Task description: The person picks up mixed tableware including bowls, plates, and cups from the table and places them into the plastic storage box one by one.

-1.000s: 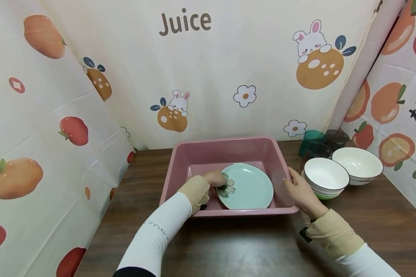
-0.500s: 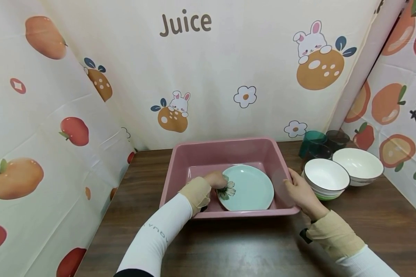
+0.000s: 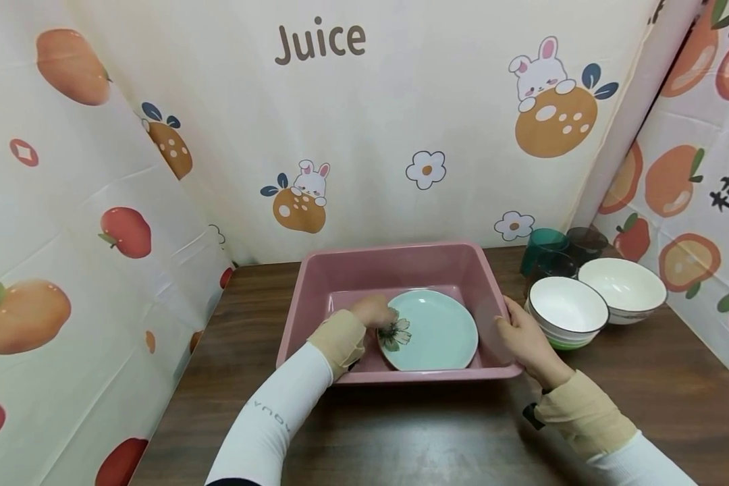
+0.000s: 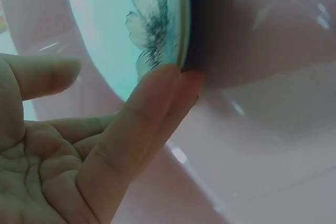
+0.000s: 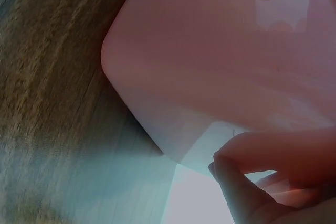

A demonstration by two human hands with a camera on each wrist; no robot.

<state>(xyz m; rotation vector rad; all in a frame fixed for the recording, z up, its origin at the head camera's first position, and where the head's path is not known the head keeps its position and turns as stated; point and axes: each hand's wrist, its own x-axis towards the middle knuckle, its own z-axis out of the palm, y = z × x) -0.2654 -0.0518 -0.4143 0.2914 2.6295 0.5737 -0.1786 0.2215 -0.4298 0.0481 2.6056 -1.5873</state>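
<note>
A light blue-green plate (image 3: 434,334) with a flower print lies inside a pink plastic basin (image 3: 395,250). My left hand (image 3: 372,311) reaches into the basin at the plate's left side. Close up in the left wrist view, extended fingers (image 4: 126,135) touch the plate's rim, while the thumb (image 4: 52,74) stands apart from it. At the basin's right wall, my right hand (image 3: 528,341) grips the rim near the front corner. The right wrist view shows that hand's thumb (image 5: 241,192) and a bent finger close together at the basin's edge.
To the right of the basin stand two white-inside bowl piles, the nearer bowls (image 3: 568,305) and the farther bowls (image 3: 622,287). Behind them are a teal cup (image 3: 542,246) and dark cups (image 3: 586,243). A printed curtain (image 3: 376,135) closes off the wooden table's (image 3: 425,432) back.
The head view has turned slightly to the right. Both hands, the plate and the basin stay nearly where they were.
</note>
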